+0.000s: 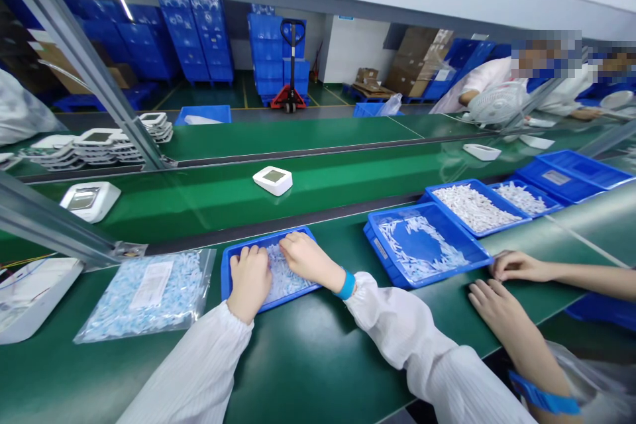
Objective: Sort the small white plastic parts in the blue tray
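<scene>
smooth plastic tray (226, 274), glossy plastic bag (175, 301), wrinkled cloth sleeve (196, 364)

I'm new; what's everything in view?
Front tray: one, blue, centre
Small pieces: many, pale blue, inside
Filled bag: one, transparent, left
Parts trays: three, blue, right
Stacked trays: several, blue, farther right
Belt: one, green, beyond trays
Screened devices: at least two, white, on belt
Casings: many, white, stacked left
Pallet truck: one, red-black, background
Crates: many, blue, background
Cardboard boxes: several, brown, background
Fan: one clearly, white, background
Co-worker's hands: two, bare, right
Left hand: one, white-sleeved, over front tray
Right hand: one, white-sleeved, over front tray
</scene>
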Motion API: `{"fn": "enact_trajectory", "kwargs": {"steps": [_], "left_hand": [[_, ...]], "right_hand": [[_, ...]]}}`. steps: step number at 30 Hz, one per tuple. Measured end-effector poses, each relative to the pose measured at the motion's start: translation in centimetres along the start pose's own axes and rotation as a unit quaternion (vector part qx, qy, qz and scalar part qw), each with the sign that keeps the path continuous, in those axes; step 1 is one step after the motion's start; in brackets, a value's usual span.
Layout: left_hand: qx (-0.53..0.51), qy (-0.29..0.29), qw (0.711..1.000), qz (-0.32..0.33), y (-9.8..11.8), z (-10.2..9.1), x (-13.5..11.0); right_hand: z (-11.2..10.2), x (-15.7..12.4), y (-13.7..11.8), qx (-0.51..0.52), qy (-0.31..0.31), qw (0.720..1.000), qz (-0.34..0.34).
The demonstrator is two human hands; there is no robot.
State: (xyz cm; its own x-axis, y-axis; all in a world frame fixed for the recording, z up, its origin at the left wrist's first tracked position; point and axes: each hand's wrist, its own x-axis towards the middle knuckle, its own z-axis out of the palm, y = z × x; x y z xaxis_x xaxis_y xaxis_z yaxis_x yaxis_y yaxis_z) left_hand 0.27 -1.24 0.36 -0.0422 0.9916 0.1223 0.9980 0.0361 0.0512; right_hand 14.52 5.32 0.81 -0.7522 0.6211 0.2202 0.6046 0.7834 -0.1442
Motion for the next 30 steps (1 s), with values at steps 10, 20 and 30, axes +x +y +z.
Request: {"fn": "enact_trajectory", "kwargs": {"steps": [10, 20, 30], "left_hand": [[0.022, -0.008, 0.999, 0.027, 0.05, 0.04, 0.04], [-0.056, 0.027, 0.998, -0.026, -0.41, -0.07, 0.48], [-0.061, 0.038, 0.997, -0.03, -0.2, -0.19, 0.39]], "right_hand": [[0.02, -0.08, -0.11, 0.002, -0.016, 1.0, 0.0], [-0.39, -0.13, -0.15, -0.011, -0.026, 1.0, -0.001], [-0.56, -0.18, -0.24, -0.009, -0.044, 0.999, -0.002]]}}
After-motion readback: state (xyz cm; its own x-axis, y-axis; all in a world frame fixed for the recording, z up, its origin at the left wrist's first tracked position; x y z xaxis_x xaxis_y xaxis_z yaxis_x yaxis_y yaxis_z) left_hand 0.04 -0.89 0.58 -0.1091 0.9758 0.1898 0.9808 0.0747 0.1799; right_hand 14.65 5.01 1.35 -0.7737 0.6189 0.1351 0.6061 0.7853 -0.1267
